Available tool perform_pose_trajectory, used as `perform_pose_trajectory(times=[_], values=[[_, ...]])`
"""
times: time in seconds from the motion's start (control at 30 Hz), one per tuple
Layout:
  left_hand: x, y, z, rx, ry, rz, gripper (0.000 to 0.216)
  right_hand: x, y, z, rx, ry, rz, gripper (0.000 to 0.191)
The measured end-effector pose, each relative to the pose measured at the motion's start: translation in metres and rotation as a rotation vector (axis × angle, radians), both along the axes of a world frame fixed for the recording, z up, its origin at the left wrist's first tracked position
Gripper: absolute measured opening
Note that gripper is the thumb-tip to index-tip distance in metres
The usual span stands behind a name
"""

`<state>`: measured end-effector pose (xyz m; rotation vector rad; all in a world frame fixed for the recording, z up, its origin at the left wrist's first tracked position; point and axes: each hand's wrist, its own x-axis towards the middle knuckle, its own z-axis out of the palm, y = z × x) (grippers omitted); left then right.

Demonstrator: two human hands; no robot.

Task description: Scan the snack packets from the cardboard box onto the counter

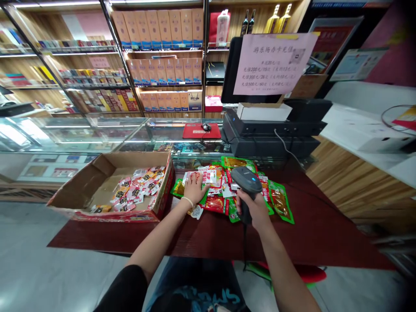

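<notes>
In my right hand [255, 208] is a black barcode scanner [247, 180], its head held over a pile of snack packets [216, 203]. The fingers wrap round its handle, and a cord hangs down past the counter's edge. My left hand [195, 189] lies with fingers spread on the left side of the pile, touching a white and red packet [209, 175]. Red, green and white packets overlap around both hands. One green packet [281, 201] lies at the right end. To the left stands an open cardboard box [162, 190] with several small pink and orange packets [133, 193] inside.
The packets and box rest on a dark red counter [201, 238]. Behind are a glass display case [107, 132], a red mouse pad [191, 131] with a mouse, and a monitor with a pink sign [273, 65]. A black cash drawer [269, 145] sits below it.
</notes>
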<state>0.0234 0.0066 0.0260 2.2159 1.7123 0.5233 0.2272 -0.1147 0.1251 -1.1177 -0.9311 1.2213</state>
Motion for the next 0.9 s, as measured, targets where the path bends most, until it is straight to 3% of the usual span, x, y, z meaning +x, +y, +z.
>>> perform_pose_trajectory(times=[0.13,0.23,0.43,0.53,0.63,0.77,0.9], values=[[-0.001,-0.002,0.005,0.036,-0.06,-0.018,0.069,-0.005,0.001,0.007,-0.002,0.004,-0.002,0.035],[-0.003,-0.007,0.021,0.086,-0.199,-0.086,0.056,-0.013,0.003,0.013,0.002,0.007,0.017,0.035],[-0.031,-0.032,0.089,0.198,-0.591,-0.146,0.036,-0.036,0.011,0.022,-0.006,-0.068,0.111,0.035],[-0.066,-0.045,0.122,0.204,-0.702,-0.12,0.03,-0.051,0.018,0.025,-0.037,-0.096,0.165,0.036],[-0.114,-0.05,0.141,0.238,-0.683,-0.028,0.026,-0.069,0.029,0.026,-0.032,-0.13,0.232,0.037],[-0.186,-0.045,0.142,0.255,-0.66,0.118,0.023,-0.098,0.044,0.024,-0.007,-0.159,0.315,0.038],[-0.242,-0.033,0.123,0.217,-0.515,0.183,0.022,-0.125,0.06,0.018,-0.019,-0.163,0.394,0.037]])
